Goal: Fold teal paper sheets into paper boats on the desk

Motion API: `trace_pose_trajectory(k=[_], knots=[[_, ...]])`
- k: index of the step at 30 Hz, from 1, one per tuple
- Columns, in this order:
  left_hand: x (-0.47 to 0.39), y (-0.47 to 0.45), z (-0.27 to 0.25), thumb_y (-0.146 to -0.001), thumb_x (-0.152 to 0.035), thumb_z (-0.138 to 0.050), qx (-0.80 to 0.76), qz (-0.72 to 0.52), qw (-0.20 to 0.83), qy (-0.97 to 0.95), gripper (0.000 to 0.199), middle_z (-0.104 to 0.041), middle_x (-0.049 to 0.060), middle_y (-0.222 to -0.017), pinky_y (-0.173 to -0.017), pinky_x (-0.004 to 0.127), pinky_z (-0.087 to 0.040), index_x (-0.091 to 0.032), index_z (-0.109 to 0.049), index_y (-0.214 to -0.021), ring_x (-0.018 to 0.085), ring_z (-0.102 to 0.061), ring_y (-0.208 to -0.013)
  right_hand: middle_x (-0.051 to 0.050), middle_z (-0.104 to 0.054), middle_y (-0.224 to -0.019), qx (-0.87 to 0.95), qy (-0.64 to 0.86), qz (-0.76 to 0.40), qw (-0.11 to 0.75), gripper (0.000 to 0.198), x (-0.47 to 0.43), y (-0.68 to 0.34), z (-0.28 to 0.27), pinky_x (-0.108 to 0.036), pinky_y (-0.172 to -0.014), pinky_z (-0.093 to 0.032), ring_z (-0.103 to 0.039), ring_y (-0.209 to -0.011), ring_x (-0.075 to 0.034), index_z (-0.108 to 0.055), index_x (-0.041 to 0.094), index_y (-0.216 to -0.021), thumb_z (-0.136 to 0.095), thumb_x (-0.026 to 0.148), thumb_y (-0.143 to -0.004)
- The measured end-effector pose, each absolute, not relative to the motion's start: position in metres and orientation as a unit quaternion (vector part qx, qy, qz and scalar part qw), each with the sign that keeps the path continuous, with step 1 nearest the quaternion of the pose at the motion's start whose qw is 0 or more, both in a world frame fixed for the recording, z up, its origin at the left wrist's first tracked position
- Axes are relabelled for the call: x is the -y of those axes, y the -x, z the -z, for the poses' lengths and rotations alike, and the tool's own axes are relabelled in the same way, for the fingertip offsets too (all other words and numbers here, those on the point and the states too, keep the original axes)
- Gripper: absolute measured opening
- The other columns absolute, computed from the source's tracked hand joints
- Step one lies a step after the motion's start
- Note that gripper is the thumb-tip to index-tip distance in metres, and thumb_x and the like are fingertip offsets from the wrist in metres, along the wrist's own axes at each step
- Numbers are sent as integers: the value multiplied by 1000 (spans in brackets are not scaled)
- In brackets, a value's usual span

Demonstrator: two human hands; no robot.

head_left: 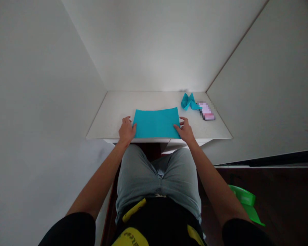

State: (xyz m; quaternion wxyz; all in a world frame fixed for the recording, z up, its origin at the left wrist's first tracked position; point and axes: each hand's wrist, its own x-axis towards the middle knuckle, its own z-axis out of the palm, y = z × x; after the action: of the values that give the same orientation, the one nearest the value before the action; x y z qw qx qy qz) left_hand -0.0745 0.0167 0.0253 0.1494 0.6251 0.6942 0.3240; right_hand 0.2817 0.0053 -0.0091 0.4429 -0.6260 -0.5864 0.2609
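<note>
A turquoise sheet of paper (156,123) lies on the white desk top (113,106), its near edge along the desk's front edge. A faint crease runs down its middle and its far corners rise slightly. At the sheet's left edge is my left hand (127,130), fingers loosely bent and apart, thumb tip touching the paper. On the opposite side, my right hand (186,130) rests its thumb on top of the paper near the right edge. The other right fingers are spread just beyond that edge, and neither hand is closed round the sheet.
A folded turquoise paper shape (188,101) stands at the back right of the desk, touching or close beside a phone (206,111) with a pixelated screen. White walls enclose the desk. On the dark floor at right is a bright green plastic object (246,201).
</note>
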Motion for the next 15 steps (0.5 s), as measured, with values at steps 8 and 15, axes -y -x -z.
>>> trace_pose_trajectory(k=[8,15], knots=[[-19,2,-13,-104,-38,-53,-514,-296,173,-786,52,-51,19,-165,-132,57,-25,-19,-59,-152,37,-38,-159,-14,-57,-161,779,557,-95,272,52,-14,-209,-2,-54,-122,-44,-53,-148,-33,-55,22,-158,-41,33,-108],[-34,19,12,-99,-46,-61,-544,-229,176,-788,58,-46,17,-170,-137,55,-14,-24,-62,-153,36,-32,-164,-10,-49,-170,807,544,-108,202,56,-29,-215,16,-61,-134,-26,-45,-158,-33,-57,25,-159,-46,52,-110]])
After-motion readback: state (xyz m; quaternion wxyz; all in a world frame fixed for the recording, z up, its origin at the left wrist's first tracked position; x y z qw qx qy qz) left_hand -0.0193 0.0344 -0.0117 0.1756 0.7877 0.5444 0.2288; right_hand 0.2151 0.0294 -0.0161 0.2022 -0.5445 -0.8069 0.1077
